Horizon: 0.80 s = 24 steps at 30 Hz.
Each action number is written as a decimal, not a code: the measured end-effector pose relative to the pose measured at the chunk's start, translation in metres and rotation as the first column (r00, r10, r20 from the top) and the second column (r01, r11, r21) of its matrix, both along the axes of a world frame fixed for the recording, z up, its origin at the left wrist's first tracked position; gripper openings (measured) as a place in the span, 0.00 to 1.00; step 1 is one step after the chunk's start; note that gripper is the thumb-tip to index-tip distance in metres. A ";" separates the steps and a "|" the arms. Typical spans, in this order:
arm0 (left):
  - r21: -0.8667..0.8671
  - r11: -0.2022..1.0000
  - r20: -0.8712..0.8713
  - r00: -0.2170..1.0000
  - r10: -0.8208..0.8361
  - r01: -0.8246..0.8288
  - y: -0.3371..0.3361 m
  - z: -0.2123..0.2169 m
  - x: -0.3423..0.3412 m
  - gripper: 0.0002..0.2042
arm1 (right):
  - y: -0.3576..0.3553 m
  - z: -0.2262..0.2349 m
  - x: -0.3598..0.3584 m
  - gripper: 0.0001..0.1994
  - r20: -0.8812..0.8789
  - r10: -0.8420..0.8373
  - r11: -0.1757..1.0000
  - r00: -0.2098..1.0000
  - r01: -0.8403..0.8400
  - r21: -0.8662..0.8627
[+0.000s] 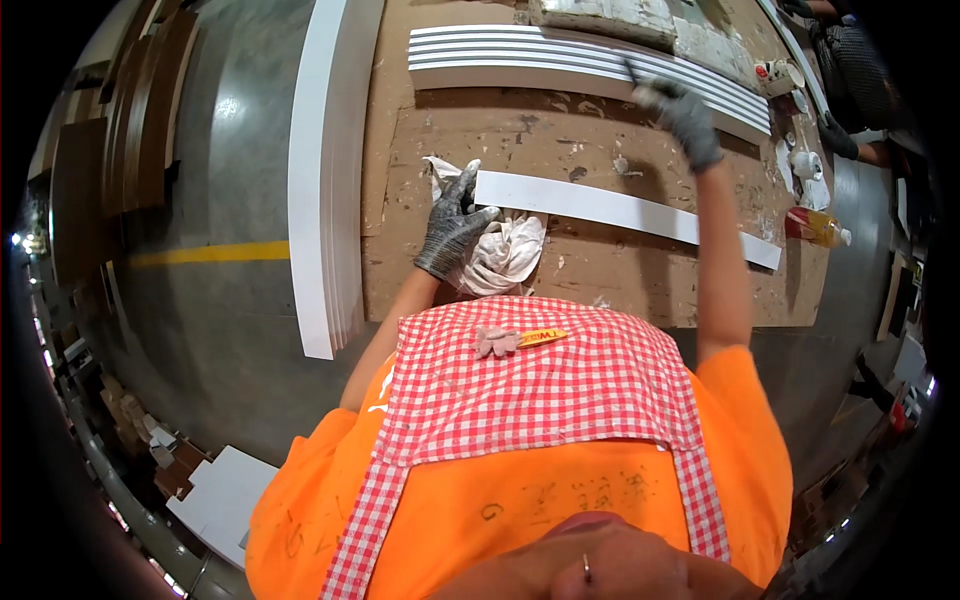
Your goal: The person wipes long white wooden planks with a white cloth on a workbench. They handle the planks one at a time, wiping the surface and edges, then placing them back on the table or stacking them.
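Observation:
A long white strip (610, 208) lies across the brown work table in front of me. My left hand (452, 228), in a grey glove, grips the strip's left end between thumb and fingers. A crumpled white cloth (505, 252) lies beside that hand, partly under the strip. Farther off on the right, my gloved right hand (688, 122) is raised above the table, closed around a small tool (648, 97) with a thin dark tip; motion blur hides its exact kind. Just beyond it lies a row of stacked white strips (560, 62).
A tall stack of long white boards (325, 180) runs along the table's left side. Wrapped pale blocks (605, 18) lie at the back. On the right are a small tub (778, 76), a white bottle (806, 165) and a bottle of yellow liquid (818, 228). Another person's gloved hand (838, 138) shows beyond.

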<state>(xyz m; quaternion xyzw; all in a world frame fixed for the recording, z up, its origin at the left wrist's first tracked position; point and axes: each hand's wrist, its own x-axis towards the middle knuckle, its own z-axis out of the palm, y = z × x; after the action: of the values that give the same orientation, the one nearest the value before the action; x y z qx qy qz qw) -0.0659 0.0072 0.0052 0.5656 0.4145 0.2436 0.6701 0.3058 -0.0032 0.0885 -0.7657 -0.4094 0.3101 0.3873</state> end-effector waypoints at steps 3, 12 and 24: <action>0.014 1.000 0.006 1.000 -0.005 0.005 0.001 0.000 0.002 0.37 | -0.060 -0.037 -0.078 0.13 -0.476 0.086 0.994 0.875 -0.043 0.100; 0.231 0.971 -0.091 0.995 -0.035 0.055 0.002 -0.011 -0.002 0.33 | -0.067 -0.046 -0.194 0.08 0.160 0.183 0.982 0.970 -0.188 0.013; 0.246 0.961 -0.256 0.965 -0.065 0.130 0.002 0.007 0.002 0.32 | -0.068 -0.046 -0.192 0.07 0.094 -0.008 1.000 0.996 0.010 -0.026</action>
<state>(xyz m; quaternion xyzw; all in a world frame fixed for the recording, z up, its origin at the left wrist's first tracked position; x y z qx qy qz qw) -0.0637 0.0087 0.0122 0.6941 0.4300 0.1907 0.5449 0.1139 -0.0715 0.0422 -0.7863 -0.4195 0.2774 0.3589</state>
